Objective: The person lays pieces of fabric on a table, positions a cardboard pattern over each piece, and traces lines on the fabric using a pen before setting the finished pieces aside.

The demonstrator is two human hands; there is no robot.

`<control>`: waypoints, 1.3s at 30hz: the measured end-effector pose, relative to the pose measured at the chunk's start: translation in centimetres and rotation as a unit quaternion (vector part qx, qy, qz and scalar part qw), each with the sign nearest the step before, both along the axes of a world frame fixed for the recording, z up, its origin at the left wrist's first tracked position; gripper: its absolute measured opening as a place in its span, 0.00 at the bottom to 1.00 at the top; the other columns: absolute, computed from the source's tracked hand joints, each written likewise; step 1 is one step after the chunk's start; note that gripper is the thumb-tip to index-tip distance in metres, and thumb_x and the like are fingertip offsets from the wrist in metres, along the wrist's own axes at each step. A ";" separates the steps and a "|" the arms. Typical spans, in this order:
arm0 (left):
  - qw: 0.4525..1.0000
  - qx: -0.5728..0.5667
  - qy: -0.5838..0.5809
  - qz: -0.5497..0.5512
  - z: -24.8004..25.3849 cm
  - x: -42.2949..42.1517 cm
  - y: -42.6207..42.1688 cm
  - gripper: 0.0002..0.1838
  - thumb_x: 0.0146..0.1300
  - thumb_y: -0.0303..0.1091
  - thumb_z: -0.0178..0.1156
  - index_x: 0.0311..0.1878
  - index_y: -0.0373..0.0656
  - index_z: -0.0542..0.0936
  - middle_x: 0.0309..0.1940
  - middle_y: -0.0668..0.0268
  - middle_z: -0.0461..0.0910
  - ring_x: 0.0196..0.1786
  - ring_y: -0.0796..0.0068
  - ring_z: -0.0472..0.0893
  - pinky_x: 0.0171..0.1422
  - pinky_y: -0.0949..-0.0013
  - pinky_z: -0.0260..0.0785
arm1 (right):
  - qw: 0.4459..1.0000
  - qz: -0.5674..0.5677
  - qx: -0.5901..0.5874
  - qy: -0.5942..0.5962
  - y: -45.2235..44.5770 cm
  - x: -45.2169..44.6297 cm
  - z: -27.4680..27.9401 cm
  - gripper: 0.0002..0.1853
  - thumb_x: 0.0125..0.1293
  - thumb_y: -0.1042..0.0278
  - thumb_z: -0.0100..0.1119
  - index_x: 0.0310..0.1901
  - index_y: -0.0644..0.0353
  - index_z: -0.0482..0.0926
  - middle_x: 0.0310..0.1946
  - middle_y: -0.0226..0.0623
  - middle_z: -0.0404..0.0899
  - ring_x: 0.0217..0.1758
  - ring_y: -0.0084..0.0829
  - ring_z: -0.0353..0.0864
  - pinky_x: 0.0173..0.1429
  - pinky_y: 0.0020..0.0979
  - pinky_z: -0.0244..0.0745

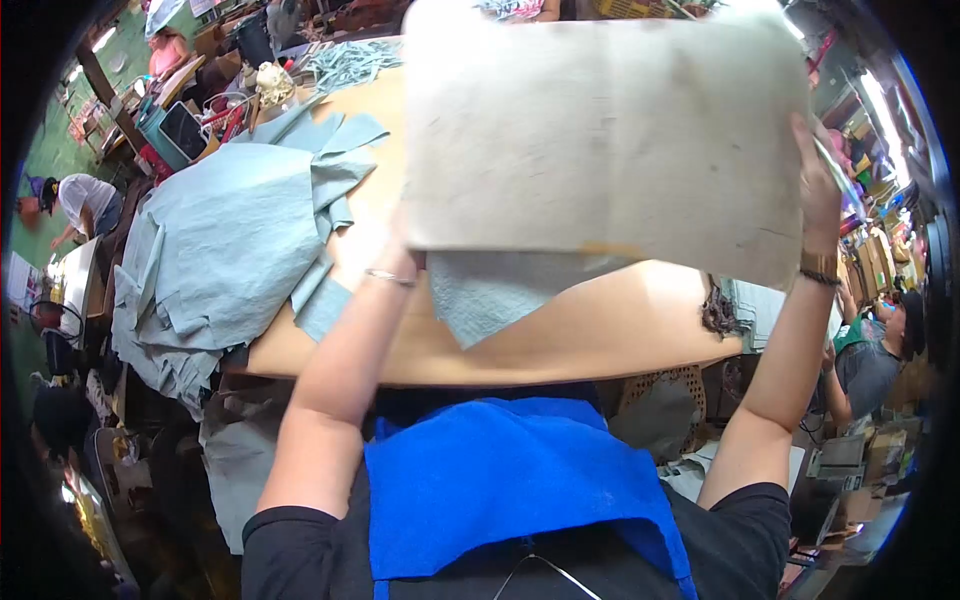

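A large off-white board [610, 140] with rounded corners, a centre crease and dark scuffs is raised in front of me over the table. My right hand [818, 185] grips its right edge, thumb on the near face and the other fingers mostly out of sight. At the lower left corner, my left hand [402, 235] holds the board too, though glare and the board hide most of its fingers. Beneath the board, part of a pale blue sheet [495, 292], leather-like, lies on the tan tabletop [590, 335].
Left of the board, a heap of pale blue hide-like pieces [225, 235] hangs over the table edge. Thin blue scraps [350, 65] are piled at the back. A dark tangled bundle [718, 308] sits near the right edge. Other people work at both sides.
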State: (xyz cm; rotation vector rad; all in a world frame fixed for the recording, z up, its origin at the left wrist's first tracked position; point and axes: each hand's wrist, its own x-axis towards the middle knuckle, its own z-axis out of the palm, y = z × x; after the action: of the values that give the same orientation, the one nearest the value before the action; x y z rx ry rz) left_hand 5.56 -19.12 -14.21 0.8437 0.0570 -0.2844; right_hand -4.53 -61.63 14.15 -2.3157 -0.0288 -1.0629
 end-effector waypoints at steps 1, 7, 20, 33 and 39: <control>0.999 0.011 0.025 0.042 0.1 0.0 2.8 0.33 0.67 0.55 0.58 0.66 0.40 0.70 0.61 0.55 0.75 0.61 0.60 0.76 0.64 0.52 0.70 | 0.973 -0.059 -0.217 -0.043 -6.5 0.0 -1.9 0.20 0.71 0.61 0.59 0.59 0.65 0.78 0.54 0.37 0.82 0.57 0.26 0.77 0.62 0.27 0.68; 0.992 0.045 0.106 0.057 4.2 -8.4 16.2 0.25 0.74 0.49 0.48 0.61 0.38 0.74 0.52 0.55 0.81 0.51 0.61 0.83 0.56 0.56 0.76 | 0.981 -0.166 0.098 0.030 -17.9 -2.8 -15.3 0.23 0.72 0.61 0.56 0.64 0.65 0.72 0.62 0.46 0.75 0.62 0.37 0.76 0.67 0.35 0.66; 0.791 0.201 -0.043 0.577 18.7 -44.9 41.1 0.25 0.74 0.47 0.44 0.60 0.35 0.76 0.55 0.55 0.80 0.56 0.59 0.81 0.65 0.56 0.71 | 0.919 0.064 -0.211 0.327 20.5 4.5 -29.5 0.39 0.63 0.39 0.61 0.72 0.45 0.62 0.76 0.38 0.54 0.80 0.41 0.50 0.73 0.70 0.37; 0.614 0.198 -0.064 0.762 14.3 -38.2 48.5 0.22 0.72 0.43 0.46 0.56 0.36 0.78 0.54 0.57 0.81 0.54 0.59 0.81 0.63 0.57 0.72 | 0.940 0.089 -0.168 0.283 17.3 8.3 -31.6 0.40 0.62 0.38 0.61 0.71 0.49 0.63 0.74 0.44 0.58 0.78 0.45 0.54 0.77 0.48 0.45; 0.650 0.206 0.040 0.730 19.5 -43.3 42.2 0.24 0.72 0.48 0.44 0.58 0.40 0.77 0.55 0.56 0.79 0.55 0.55 0.80 0.64 0.53 0.70 | 0.944 0.075 -0.169 0.273 17.3 7.6 -31.5 0.39 0.63 0.38 0.61 0.69 0.52 0.65 0.73 0.47 0.60 0.76 0.48 0.57 0.76 0.44 0.53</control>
State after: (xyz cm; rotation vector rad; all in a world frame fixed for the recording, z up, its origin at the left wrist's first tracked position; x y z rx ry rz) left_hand -37.73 23.12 5.26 0.9868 0.8802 1.2939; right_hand 3.09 -44.34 -17.33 -2.7922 -0.1787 -0.3288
